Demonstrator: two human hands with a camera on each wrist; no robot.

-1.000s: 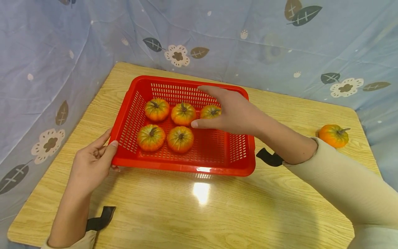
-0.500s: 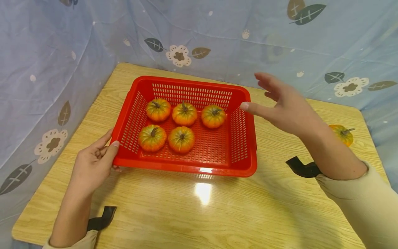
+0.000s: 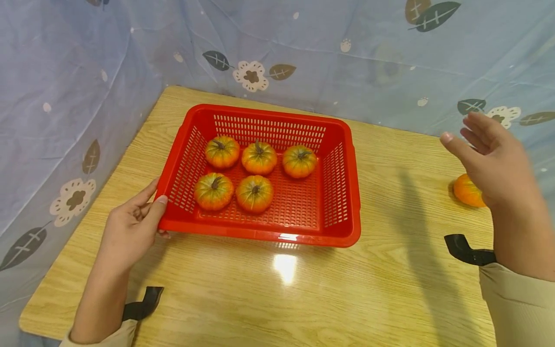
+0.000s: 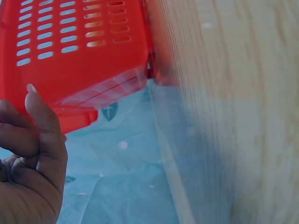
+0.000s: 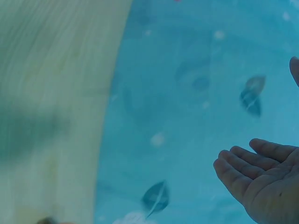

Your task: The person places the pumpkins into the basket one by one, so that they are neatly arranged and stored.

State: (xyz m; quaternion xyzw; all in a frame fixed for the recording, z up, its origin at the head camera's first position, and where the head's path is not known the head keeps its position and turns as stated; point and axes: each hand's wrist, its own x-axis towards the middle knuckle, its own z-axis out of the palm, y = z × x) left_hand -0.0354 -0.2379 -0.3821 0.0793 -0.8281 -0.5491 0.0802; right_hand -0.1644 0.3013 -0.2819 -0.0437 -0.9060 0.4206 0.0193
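Observation:
A red plastic basket (image 3: 260, 234) with slotted walls stands on the table, holding several small orange pumpkins (image 3: 254, 193) in two rows. My left hand (image 3: 132, 231) grips the basket's near left corner, thumb over the rim and fingers beneath it; the left wrist view shows these fingers (image 4: 44, 121) against the red wall. Over at the right, my right hand (image 3: 498, 164) is raised above the table, holding nothing, thumb apart from the fingers. Partly behind it lies a lone pumpkin (image 3: 468, 191). In the right wrist view the palm (image 5: 275, 191) shows bare.
The wooden table (image 3: 243, 299) reaches toward patterned blue cloth (image 3: 329, 58) hanging along the back and sides. A black strap (image 3: 468, 250) sits on the right wrist, and another strap (image 3: 143, 303) on the left.
My right hand has moved from over the basket out to the right, near the lone pumpkin, uncovering the back-right pumpkin in the basket. The left hand keeps its grip on the basket.

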